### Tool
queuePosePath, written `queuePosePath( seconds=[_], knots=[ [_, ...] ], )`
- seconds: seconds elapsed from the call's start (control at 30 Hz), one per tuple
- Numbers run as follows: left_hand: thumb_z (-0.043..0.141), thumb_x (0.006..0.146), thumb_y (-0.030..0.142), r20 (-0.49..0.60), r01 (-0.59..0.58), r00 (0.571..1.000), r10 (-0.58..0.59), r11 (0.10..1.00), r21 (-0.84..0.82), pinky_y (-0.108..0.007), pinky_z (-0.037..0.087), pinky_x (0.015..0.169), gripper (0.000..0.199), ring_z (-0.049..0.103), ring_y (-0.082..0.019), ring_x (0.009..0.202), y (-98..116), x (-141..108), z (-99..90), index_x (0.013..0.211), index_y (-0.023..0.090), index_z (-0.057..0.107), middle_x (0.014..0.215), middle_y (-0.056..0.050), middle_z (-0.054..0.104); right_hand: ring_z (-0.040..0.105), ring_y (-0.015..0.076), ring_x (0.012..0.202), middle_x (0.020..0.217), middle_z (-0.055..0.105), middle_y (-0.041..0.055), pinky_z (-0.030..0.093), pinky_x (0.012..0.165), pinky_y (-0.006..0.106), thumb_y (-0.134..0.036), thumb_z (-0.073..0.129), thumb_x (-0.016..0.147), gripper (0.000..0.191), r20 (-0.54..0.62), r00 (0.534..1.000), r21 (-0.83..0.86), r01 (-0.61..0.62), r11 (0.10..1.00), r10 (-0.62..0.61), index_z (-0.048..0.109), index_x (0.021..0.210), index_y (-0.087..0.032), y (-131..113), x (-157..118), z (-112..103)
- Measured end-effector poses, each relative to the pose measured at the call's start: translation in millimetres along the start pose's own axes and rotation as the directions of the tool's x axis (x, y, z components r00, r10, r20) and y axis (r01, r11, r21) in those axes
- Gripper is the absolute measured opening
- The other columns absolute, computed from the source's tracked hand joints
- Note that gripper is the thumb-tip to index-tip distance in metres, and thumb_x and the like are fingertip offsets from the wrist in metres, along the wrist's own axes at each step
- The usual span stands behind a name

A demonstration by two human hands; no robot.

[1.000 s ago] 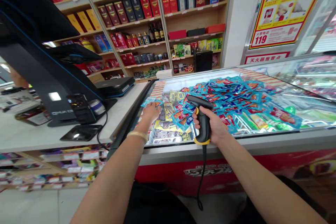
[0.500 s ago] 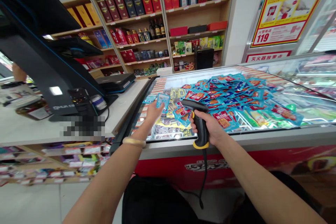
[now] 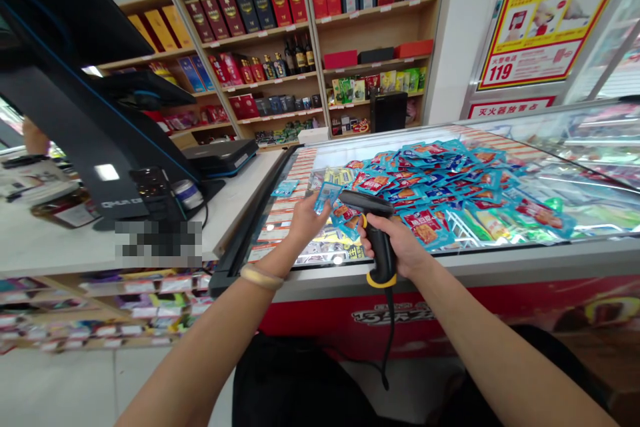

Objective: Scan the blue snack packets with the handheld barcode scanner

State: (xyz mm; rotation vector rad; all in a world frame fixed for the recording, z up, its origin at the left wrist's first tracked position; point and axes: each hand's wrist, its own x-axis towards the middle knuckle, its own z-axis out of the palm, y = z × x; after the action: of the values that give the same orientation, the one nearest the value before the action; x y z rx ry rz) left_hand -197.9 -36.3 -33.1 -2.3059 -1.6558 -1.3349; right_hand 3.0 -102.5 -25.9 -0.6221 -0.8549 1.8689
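A black and yellow barcode scanner (image 3: 381,247) is gripped by its handle in my right hand (image 3: 397,240), its head tilted toward the left. From its base a black cord hangs down. My left hand (image 3: 306,217) pinches a small blue snack packet (image 3: 329,195) just left of the scanner's head. Beyond both hands, a heap of blue and red snack packets (image 3: 435,173) is spread over the glass top of a freezer (image 3: 270,230). One more blue packet (image 3: 285,189) lies apart at the left of the glass.
To the left, a white counter (image 3: 215,213) holds a black checkout terminal (image 3: 100,147) and a jar. Behind stand shelves (image 3: 260,33) of boxed goods and bottles. At the far left edge part of another person's hand (image 3: 36,138) shows.
My left hand has moved right with the snack packet, bringing it close to the scanner's head. The scanner in my right hand has shifted slightly left.
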Motion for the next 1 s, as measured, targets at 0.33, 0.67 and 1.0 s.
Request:
queuePosePath(
  seconds=[0.33,0.67,1.0],
  knots=[
    [0.053,0.085,0.028,0.050,-0.060,0.997,0.057,0.995,0.078,-0.026,0.049,0.069,0.022,0.067,-0.019,0.071,-2.7,-0.8,1.6,0.092,0.016,0.070,0.077,-0.006,0.073,0.051,0.0080,0.048,0.062,0.058,-0.0007,0.045,0.039,0.018,-0.040,0.081,0.063,0.031,-0.019,1.000,-0.025,-0.016,1.000,0.016,0.063,0.068,-0.015,-0.2,1.8,1.0],
    [0.046,0.092,0.031,0.008,-0.052,0.999,0.052,0.997,0.063,-0.034,0.050,0.093,0.035,0.066,-0.023,0.105,-14.9,9.2,1.5,0.119,0.018,0.063,0.114,-0.009,0.071,0.050,0.0073,0.048,0.063,0.057,-0.0007,0.043,0.040,0.018,-0.036,0.074,0.071,0.025,-0.046,0.999,0.063,0.006,0.998,-0.003,0.062,0.071,-0.014,-11.8,3.3,-5.9],
    [0.039,0.096,0.039,0.308,-0.172,0.941,0.139,0.982,0.083,-0.038,0.035,0.112,0.048,0.046,-0.023,0.133,60.4,68.0,59.6,0.139,0.018,0.047,0.143,-0.012,0.050,0.048,0.0083,0.046,0.063,0.056,-0.0021,0.041,0.039,0.019,-0.035,0.066,0.078,0.019,-0.197,0.973,0.138,0.146,0.980,-0.118,0.058,0.080,-0.018,-79.3,-7.5,-55.0]
  ],
)
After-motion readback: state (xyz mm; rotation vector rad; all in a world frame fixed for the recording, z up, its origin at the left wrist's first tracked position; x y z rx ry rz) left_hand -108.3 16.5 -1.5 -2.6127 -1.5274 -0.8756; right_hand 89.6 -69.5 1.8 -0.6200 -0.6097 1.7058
